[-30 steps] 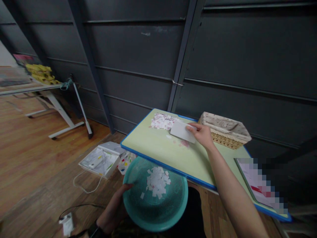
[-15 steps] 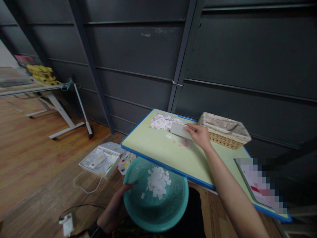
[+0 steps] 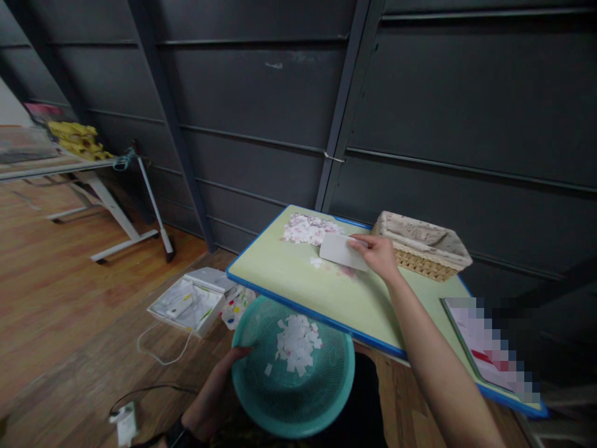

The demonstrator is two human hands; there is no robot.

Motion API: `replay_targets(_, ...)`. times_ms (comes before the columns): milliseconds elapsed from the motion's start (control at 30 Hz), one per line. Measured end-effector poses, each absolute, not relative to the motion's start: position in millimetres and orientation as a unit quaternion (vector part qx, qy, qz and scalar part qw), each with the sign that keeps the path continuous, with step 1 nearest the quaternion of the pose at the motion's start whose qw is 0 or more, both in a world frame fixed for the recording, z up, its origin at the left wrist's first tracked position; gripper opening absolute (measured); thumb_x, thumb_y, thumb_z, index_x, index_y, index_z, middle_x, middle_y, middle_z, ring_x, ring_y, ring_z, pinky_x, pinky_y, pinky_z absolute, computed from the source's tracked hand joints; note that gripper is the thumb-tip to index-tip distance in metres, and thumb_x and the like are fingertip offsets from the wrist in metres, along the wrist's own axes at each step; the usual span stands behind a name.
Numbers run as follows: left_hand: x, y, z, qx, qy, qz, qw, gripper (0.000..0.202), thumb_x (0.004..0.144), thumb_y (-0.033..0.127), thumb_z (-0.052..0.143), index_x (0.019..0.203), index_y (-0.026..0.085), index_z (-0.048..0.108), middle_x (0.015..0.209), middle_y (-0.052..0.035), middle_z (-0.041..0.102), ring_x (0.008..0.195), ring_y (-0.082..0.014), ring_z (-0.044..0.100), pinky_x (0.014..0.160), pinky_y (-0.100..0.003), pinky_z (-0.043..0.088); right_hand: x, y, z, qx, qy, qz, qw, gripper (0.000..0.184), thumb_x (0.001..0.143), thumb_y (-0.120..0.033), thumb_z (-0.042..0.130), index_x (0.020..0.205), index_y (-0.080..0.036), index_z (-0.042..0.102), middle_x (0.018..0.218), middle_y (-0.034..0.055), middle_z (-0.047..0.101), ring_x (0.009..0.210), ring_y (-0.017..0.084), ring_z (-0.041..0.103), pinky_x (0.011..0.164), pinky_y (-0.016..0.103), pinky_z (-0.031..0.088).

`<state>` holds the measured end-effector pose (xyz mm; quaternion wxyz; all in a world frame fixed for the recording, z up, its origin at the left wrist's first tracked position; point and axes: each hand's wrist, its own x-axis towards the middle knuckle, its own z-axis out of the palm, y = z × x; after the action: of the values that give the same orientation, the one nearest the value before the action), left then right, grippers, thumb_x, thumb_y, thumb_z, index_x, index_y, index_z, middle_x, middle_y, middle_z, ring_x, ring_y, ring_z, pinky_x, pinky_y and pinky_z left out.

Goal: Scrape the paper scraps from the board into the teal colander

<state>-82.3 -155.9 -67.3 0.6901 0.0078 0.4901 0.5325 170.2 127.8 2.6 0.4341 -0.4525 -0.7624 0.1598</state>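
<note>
The right hand [image 3: 377, 254] is pinching a card [image 3: 336, 250], best kept low; the left hand [image 3: 218, 391] is clasping the colander [image 3: 321, 398] at left.

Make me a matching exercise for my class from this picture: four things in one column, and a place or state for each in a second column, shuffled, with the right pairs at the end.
Column one
1. Left hand
2. Right hand
3. Teal basin
4. Wicker basket

Column two
A. Has white paper scraps lying inside
B. Stands on the pale green tabletop, lined with patterned cloth
C. Grips the basin's rim
D. Holds a white card

Right pairs: 1-C, 2-D, 3-A, 4-B
</note>
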Motion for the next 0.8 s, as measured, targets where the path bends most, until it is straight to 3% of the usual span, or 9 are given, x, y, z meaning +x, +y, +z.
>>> replay_targets(133, -83.6, -156.3, -67.2, 0.004, 0.488, 0.524, 0.698, 0.056, 0.086, 0.020, 0.062, 0.138, 0.003, 0.053, 0.067, -0.0039, 0.082, 0.075, -0.0300, 0.079, 0.077, -0.037, 0.061, 168.4, 125.1, 3.9, -0.439, -0.765, 0.195, 0.430, 0.034, 0.075, -0.046, 0.066, 0.087, -0.019, 0.082, 0.088, 0.0095, 0.079, 0.076, 0.027, 0.071, 0.067, 0.035, 0.053)
replay_targets(300, -84.5, -154.9, -69.0, -0.016, 0.484, 0.533, 0.694, 0.070, 0.082, 0.018, 0.066, 0.145, -0.002, 0.042, 0.076, -0.0107, 0.083, 0.090, -0.0329, 0.078, 0.089, -0.040, 0.058, 166.5, 122.7, 6.1, -0.443, -0.754, 0.207, 0.438, 0.035, 0.073, -0.047, 0.067, 0.086, -0.018, 0.082, 0.086, 0.0106, 0.079, 0.075, 0.027, 0.070, 0.066, 0.036, 0.052)
replay_targets(433, -84.3, -153.4, -68.4, -0.007, 0.481, 0.545, 0.687, 0.068, 0.082, 0.017, 0.066, 0.145, 0.003, 0.043, 0.082, -0.0112, 0.084, 0.090, -0.0328, 0.078, 0.093, -0.044, 0.057, 165.3, 120.1, 8.3, -0.433, -0.763, 0.232, 0.421, 0.035, 0.071, -0.048, 0.070, 0.084, -0.018, 0.082, 0.082, 0.0096, 0.078, 0.073, 0.027, 0.069, 0.063, 0.035, 0.052)
replay_targets(567, -83.9, -152.6, -66.6, 0.007, 0.488, 0.550, 0.678, 0.066, 0.084, 0.016, 0.063, 0.146, 0.007, 0.043, 0.084, -0.0085, 0.084, 0.086, -0.0301, 0.079, 0.085, -0.040, 0.060, 164.4, 118.5, 9.0, -0.424, -0.756, 0.258, 0.427, 0.036, 0.069, -0.048, 0.072, 0.085, -0.017, 0.082, 0.085, 0.0112, 0.078, 0.075, 0.027, 0.069, 0.064, 0.035, 0.052)
replay_targets(700, -84.4, -152.7, -68.6, 0.002, 0.498, 0.544, 0.675, 0.070, 0.084, 0.015, 0.064, 0.147, -0.002, 0.038, 0.073, -0.0077, 0.083, 0.073, -0.0268, 0.079, 0.069, -0.032, 0.061, 161.0, 115.3, 8.7, -0.416, -0.762, 0.291, 0.403, 0.038, 0.069, -0.049, 0.073, 0.087, -0.016, 0.082, 0.087, 0.0119, 0.078, 0.074, 0.027, 0.069, 0.062, 0.035, 0.052)
replay_targets(800, -85.2, -152.9, -71.5, 0.002, 0.491, 0.548, 0.677, 0.070, 0.084, 0.014, 0.063, 0.149, 0.003, 0.037, 0.076, -0.0061, 0.084, 0.076, -0.0274, 0.080, 0.073, -0.034, 0.062, 160.9, 114.6, 10.1, -0.414, -0.747, 0.309, 0.418, 0.039, 0.069, -0.049, 0.074, 0.088, -0.017, 0.082, 0.088, 0.0109, 0.078, 0.074, 0.026, 0.069, 0.061, 0.034, 0.052)
